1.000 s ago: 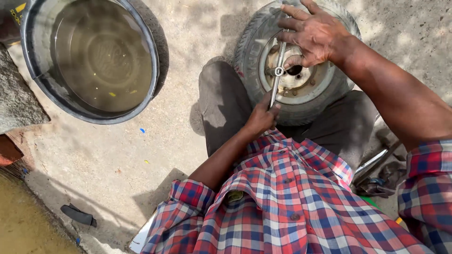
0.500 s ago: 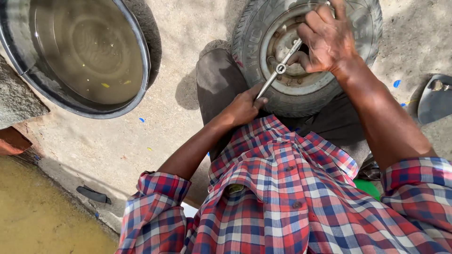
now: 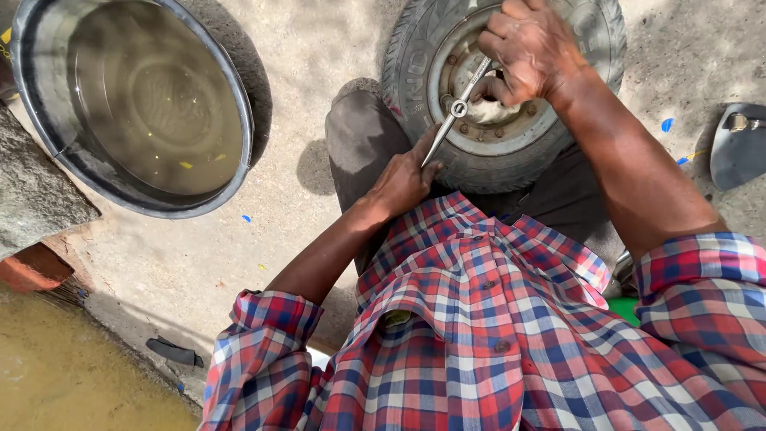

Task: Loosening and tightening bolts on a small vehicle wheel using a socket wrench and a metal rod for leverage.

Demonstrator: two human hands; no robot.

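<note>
Your left hand [image 3: 403,182] is closed around the lower end of a metal tool [image 3: 453,113], which slants up across the tyre [image 3: 415,48] to the rim [image 3: 511,128]. How far the tool's handle runs inside your fist is hidden. Your right hand [image 3: 533,49] is clenched over the middle of the rim, covering the tool's upper end, so you cannot see what the tip meets or exactly what those fingers grasp. The wheel lies flat just beyond your knee [image 3: 359,136], with its top edge cut off by the frame and its near side hidden behind your leg and checked shirt [image 3: 479,335]. To your left, well apart from the wheel, a dark basin [image 3: 48,136] holds murky water; its upper rim is also cut off. A grey object [image 3: 738,144] at the right edge is only partly in view and hard to identify. A small dark piece [image 3: 174,351] lies on the concrete [image 3: 303,48] near your left elbow.
</note>
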